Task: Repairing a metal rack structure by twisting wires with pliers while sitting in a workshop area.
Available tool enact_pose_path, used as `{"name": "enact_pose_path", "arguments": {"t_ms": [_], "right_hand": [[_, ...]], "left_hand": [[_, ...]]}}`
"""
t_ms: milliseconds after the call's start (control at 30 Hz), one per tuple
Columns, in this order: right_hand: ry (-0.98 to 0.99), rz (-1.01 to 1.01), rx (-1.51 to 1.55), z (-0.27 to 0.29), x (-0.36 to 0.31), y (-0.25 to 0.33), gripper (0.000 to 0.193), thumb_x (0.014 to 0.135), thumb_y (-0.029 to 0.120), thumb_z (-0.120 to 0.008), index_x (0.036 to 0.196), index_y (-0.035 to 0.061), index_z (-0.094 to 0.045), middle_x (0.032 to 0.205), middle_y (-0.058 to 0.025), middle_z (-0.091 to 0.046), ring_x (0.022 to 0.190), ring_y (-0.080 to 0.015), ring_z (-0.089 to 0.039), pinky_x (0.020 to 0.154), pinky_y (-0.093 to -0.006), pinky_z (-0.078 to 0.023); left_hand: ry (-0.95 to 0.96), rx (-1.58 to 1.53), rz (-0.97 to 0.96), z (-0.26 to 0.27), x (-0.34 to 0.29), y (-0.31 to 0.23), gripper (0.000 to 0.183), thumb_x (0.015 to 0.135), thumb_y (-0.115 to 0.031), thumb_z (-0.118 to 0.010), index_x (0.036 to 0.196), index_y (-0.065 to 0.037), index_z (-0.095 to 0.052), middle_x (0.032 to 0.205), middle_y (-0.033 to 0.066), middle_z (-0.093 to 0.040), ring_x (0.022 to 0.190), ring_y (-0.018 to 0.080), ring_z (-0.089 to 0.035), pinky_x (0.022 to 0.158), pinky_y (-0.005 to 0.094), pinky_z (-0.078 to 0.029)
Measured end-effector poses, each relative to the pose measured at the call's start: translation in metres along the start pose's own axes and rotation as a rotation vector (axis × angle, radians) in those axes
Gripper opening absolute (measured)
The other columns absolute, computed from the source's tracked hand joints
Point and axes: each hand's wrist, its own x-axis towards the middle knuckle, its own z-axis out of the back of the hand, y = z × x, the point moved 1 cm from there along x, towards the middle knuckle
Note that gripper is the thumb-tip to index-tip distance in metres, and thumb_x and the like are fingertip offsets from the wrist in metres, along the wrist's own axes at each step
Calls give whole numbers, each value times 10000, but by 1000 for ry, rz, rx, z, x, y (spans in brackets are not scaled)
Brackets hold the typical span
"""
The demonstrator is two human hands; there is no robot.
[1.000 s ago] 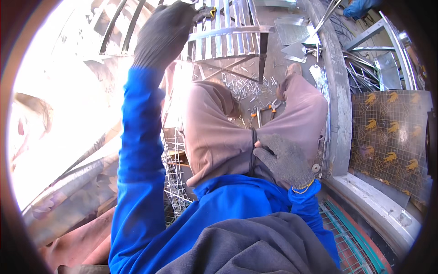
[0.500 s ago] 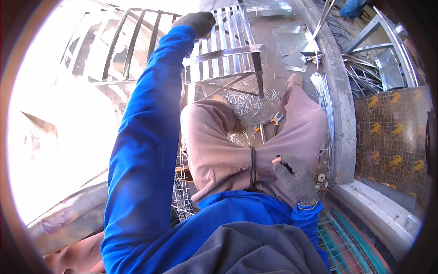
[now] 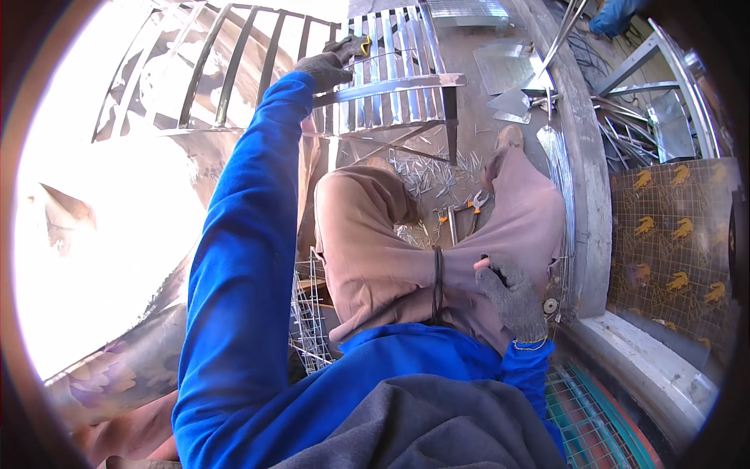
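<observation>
- The left hand, in a grey work glove, was stretched out at full arm's length and closed around the flat metal rail that runs across the front of a slatted metal frame.
- A small yellow-handled tool showed at the fingertips of that hand (too small to say what kind, or whether the fingers really pinched it).
- The right hand, gloved the same way, lay on the person's right thigh with the fingers curled loosely; I could not tell whether it held anything.
- The frame stood on the concrete floor ahead of the knees, upright slats side by side, well apart from the resting hand.
- Between the knees lay a scatter of short bright wire offcuts and, just beside them, orange-handled pliers.
- A panel of wire mesh leaned by the left leg.
- By my reading, the step in hand was steadying or drawing the frame in by its rail; the next move would call for a firm pull toward the body and for the right hand to come off the thigh, likely to the pliers.
</observation>
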Motion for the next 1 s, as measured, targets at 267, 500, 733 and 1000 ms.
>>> {"name": "enact_pose_path", "arguments": {"t_ms": [267,500,733,1000], "right_hand": [[-24,19,-75,-2,-6,8,167,986,96,-689,1131,16,-674,985,-78,-717,888,-150,-681,813,-318,-544],[23,305,-332,-7,-8,22,166,970,91,-688,1121,23,-687,1049,-143,-708,948,-298,-710,824,-376,-552],[149,616,-716,-29,-6,23,280,909,147,-704,1186,114,-729,1025,-130,-692,970,-324,-682,853,-449,-537],[225,556,-1092,-9,-2,31,355,870,226,-723,1223,186,-709,1056,-92,-649,1036,-308,-645,846,-452,-528]], "left_hand": [[52,326,-196,-10,-11,29,349,949,-371,-608,1134,-95,-715,1148,152,-690,1116,355,-658,946,442,-517],[48,630,-410,8,-47,47,429,958,-356,-636,1309,-111,-670,1216,218,-673,1194,332,-633,1041,453,-484],[15,514,-247,11,-54,45,267,987,-274,-593,1101,-67,-715,1089,175,-700,1076,357,-662,928,450,-520],[-742,50,-73,40,-169,-68,338,1010,-325,-598,1252,-110,-697,1283,168,-674,1176,262,-660,1037,403,-489]]}}
